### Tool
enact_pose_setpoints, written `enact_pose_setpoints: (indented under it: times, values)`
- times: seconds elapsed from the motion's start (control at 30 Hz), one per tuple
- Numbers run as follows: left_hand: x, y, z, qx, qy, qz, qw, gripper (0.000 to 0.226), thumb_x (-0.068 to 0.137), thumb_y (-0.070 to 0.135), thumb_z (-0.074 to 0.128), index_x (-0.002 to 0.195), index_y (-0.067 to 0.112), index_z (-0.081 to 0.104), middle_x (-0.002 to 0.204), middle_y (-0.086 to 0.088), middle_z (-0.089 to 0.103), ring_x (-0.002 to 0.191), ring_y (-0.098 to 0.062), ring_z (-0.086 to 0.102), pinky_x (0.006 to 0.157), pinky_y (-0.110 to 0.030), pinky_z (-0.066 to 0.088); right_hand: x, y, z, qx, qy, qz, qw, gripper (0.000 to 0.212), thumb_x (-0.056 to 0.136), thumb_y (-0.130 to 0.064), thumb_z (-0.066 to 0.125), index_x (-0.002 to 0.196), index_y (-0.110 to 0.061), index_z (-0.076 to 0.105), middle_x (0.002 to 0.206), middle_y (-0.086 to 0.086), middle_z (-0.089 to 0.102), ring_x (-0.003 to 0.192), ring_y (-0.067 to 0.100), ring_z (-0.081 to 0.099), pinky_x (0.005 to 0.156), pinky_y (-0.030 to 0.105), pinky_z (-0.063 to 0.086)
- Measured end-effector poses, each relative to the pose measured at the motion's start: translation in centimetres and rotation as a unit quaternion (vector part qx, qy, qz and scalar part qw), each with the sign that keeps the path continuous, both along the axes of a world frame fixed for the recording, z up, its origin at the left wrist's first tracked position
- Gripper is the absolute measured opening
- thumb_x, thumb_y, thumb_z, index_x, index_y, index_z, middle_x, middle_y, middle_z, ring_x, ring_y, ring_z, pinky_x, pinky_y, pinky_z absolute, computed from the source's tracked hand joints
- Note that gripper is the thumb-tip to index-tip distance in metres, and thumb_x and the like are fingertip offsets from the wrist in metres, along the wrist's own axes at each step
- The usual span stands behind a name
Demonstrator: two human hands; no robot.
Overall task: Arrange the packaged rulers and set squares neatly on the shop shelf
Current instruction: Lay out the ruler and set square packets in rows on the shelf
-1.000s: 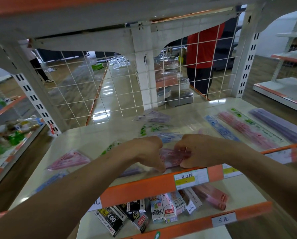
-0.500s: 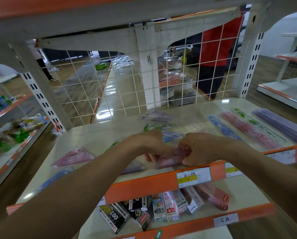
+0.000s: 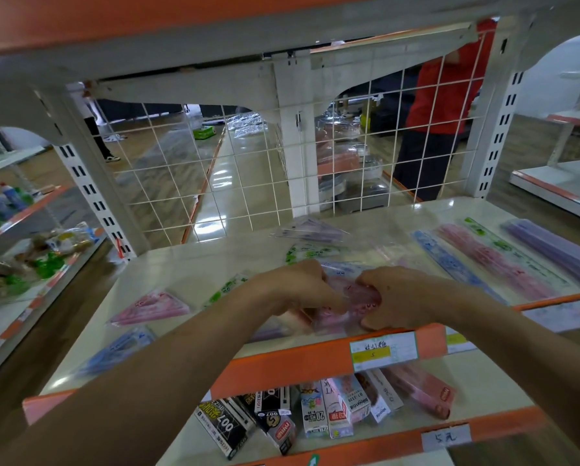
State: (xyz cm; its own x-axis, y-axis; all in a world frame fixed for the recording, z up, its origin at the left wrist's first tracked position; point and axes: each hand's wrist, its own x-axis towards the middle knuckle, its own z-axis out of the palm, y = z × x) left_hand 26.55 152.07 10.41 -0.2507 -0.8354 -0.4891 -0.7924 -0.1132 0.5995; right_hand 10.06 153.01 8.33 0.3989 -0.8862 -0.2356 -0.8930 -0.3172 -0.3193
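Observation:
My left hand (image 3: 295,289) and my right hand (image 3: 399,301) both grip a stack of pink packaged set squares (image 3: 352,306) near the front edge of the cream shelf (image 3: 187,264). More packs lie loose: a pink set square (image 3: 150,307) and a blue one (image 3: 120,348) at the left, green ones (image 3: 310,252) and a purple one (image 3: 310,228) behind my hands. At the right lie long rulers side by side: blue (image 3: 450,260), pink (image 3: 490,260), green (image 3: 514,250) and purple (image 3: 557,247).
A white wire grid (image 3: 214,183) closes the shelf's back. An orange price rail (image 3: 282,364) runs along the front edge. The shelf below holds boxed goods (image 3: 315,412). A person in red (image 3: 446,105) stands behind the grid. Another shelf unit (image 3: 23,230) stands at the left.
Both hands have lifted the pink packs slightly and drawn them together; the view has shifted a little nearer and to the left.

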Motion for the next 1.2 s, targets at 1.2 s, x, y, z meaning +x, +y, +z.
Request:
enact_pose_setpoints:
  times: [1.2]
  values:
    - [-4.5,3.3,-4.9,-0.267,0.162,0.195,0.93,0.031,0.098,0.039,0.04,0.108,0.013,0.054,0.104,-0.005,0.062,0.096,-0.022,0.058,0.083,-0.035,0.047,-0.4,1.7,-2.8,-0.142,-0.258,-0.067,0.953,0.023,0.084,-0.004,0.061,0.092,-0.024,0.064,0.084,-0.013,0.064,0.079,0.005,0.062,0.068,0.011,0.045]
